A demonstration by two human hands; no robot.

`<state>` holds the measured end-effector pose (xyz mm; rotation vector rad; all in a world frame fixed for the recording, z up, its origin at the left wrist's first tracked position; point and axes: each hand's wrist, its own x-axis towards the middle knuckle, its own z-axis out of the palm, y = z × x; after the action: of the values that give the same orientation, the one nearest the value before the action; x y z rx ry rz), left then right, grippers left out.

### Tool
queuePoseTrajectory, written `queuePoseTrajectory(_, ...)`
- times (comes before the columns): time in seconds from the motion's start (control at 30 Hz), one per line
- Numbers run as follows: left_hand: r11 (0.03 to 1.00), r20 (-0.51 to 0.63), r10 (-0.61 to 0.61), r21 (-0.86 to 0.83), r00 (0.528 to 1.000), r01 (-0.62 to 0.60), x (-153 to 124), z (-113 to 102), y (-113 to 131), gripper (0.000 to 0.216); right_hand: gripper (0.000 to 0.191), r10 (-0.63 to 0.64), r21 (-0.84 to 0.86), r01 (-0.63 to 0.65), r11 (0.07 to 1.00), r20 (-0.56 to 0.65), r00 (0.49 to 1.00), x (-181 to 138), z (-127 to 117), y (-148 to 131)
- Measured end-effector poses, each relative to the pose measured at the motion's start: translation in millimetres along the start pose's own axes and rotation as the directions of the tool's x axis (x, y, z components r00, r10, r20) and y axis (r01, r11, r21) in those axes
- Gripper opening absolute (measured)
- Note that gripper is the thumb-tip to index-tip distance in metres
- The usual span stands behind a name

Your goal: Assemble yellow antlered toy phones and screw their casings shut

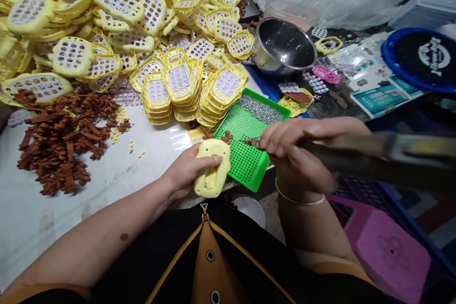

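My left hand (pixel 185 167) is closed around a yellow toy phone (pixel 211 178), its back with the open battery slot facing up. Brown antlers (pixel 225 137) stick out of its top end. In my right hand (pixel 295 152) is a powered screwdriver (pixel 356 152), lying roughly level. Its bit points left, over a green perforated tray (pixel 261 178), apart from the phone. Small silver screws (pixel 261 109) lie heaped at the far end of that tray. Part of the screwdriver's body is blurred.
Behind my left hand stand stacks of yellow phone shells (pixel 181 80), with a large heap (pixel 117 4) beyond. Brown antler pieces (pixel 67 133) lie piled at left. A metal bowl (pixel 285 47) stands at the back, a blue-rimmed round lid (pixel 423 59) right, a pink stool (pixel 388 251) below.
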<state>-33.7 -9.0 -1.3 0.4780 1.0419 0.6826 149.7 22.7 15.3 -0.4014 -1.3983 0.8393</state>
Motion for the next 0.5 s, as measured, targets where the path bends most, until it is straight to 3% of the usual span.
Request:
queuePoseTrajectory(0.2, 0.997, 0.009, 0.047, -0.059, 0.999, -0.046, -3.1, -0.8, 2.4, 0.048, 0.025, 0.065, 0.021, -0.064, 0.998, -0.065, 0.996, -11.8, -19.1, 48.7)
queuePoseTrajectory(0.3, 0.997, 0.029, 0.039, -0.060, 0.999, -0.037, -4.5, -3.1, 3.3, 0.055, 0.023, 0.108, -0.003, -0.109, 0.994, -0.087, 0.990, -15.2, -17.7, 53.1)
queuePoseTrajectory(0.5, 0.996, -0.057, 0.045, -0.073, 0.997, -0.049, -5.8, -7.4, 2.6, 0.055, 0.023, 0.177, -0.010, -0.178, 0.984, -0.058, 0.982, -16.4, -18.9, 53.9)
